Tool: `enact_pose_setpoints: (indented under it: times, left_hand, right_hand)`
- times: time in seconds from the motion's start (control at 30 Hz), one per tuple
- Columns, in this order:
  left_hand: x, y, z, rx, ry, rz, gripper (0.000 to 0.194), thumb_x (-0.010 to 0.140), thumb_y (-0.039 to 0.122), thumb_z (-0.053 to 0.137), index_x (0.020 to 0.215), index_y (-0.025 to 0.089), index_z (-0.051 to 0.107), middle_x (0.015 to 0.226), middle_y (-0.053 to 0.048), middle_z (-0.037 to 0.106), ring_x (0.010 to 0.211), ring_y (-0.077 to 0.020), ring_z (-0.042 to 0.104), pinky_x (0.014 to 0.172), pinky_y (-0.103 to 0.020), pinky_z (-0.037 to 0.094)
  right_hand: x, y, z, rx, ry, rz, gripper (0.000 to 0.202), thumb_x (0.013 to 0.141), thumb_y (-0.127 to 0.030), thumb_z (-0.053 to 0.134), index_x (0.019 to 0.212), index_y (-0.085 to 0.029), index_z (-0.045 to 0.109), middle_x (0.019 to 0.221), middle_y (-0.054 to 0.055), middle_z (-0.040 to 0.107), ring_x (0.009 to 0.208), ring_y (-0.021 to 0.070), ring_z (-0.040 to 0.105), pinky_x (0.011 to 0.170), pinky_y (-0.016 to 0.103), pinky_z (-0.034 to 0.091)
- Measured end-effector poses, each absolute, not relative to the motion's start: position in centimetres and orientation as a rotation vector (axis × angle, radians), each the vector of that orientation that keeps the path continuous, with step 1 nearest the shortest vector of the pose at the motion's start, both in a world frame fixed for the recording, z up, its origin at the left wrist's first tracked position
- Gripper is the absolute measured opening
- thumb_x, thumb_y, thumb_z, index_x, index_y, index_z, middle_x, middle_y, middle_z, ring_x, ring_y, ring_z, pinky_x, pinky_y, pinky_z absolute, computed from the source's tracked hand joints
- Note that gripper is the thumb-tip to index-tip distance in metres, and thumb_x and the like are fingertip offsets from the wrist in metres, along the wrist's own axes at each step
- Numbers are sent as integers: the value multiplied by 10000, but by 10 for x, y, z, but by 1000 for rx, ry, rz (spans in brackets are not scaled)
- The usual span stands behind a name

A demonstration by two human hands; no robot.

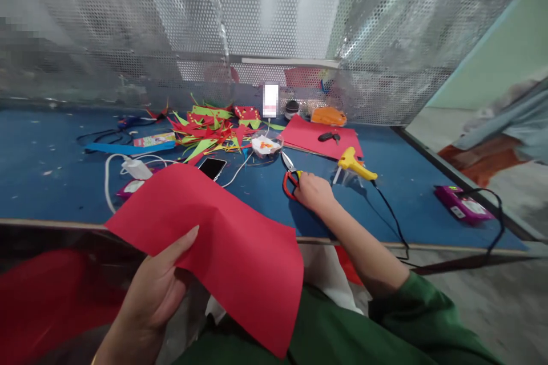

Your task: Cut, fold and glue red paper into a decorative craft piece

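Observation:
A large red sheet of paper (252, 245) bends over the front edge of the blue table, held in my left hand (158, 285) with the thumb on top and the fingers underneath. My right hand (314, 194) is closed at the handles of a pair of scissors (290, 168), which have red and yellow on the grips. The scissor blades point away from me and appear closed, low over the table. Just left of the blades stands a small clear dish (274, 151) with white and orange bits. A black phone (213, 168) lies beyond the sheet.
A yellow glue gun (356, 165) stands to the right, its black cord trailing over the edge. Purple power strips (464, 205) lie right and left. Behind are red sheets (329, 140), a black tool (329, 137), an orange object (328, 117) and colourful paper scraps (209, 131). Perforated panels (282, 11) close the back.

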State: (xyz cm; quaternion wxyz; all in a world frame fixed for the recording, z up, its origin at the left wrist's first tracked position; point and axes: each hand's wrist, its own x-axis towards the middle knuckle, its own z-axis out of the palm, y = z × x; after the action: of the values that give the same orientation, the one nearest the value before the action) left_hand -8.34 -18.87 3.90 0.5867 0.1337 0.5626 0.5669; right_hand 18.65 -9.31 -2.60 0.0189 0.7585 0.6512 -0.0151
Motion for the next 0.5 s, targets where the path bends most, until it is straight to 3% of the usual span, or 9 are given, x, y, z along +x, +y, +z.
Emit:
enact_pose_setpoints:
  times: [0.17, 0.3, 0.4, 0.5]
  left_hand:
    - [-88, -192, 37, 309, 1311, 1311, 344, 812, 7, 653, 1120, 134, 739, 1054, -89, 795, 823, -232, 785, 753, -320, 673]
    - [-99, -192, 24, 377, 1249, 1255, 435, 782, 10, 710, 1190, 157, 719, 1106, -88, 787, 911, -253, 780, 834, -343, 661]
    - [-98, -192, 23, 386, 1277, 1275, 401, 809, 13, 672, 1170, 180, 730, 1103, -67, 791, 884, -238, 784, 783, -310, 670]
    - [-92, -191, 29, 331, 1306, 1280, 340, 818, 24, 658, 1102, 187, 751, 1061, -44, 801, 806, -217, 786, 722, -278, 674]
  right_hand:
    - [182, -93, -25, 2394, 2057, -87, 307, 977, -374, 622, 1187, -151, 636, 1117, 71, 687, 936, 189, 683, 825, 394, 582]
    - [180, -111, -27, 2464, 2058, -62, 223, 964, -209, 558, 1159, -110, 598, 965, 103, 724, 859, 220, 721, 747, 329, 557]
    - [180, -111, -27, 2539, 2018, -13, 253, 933, -122, 498, 1176, -102, 566, 995, 154, 726, 879, 248, 733, 719, 306, 532]
    - [184, -86, -21, 2601, 1985, 25, 264, 969, -165, 517, 1222, -106, 565, 1062, 143, 712, 948, 233, 715, 797, 326, 545]
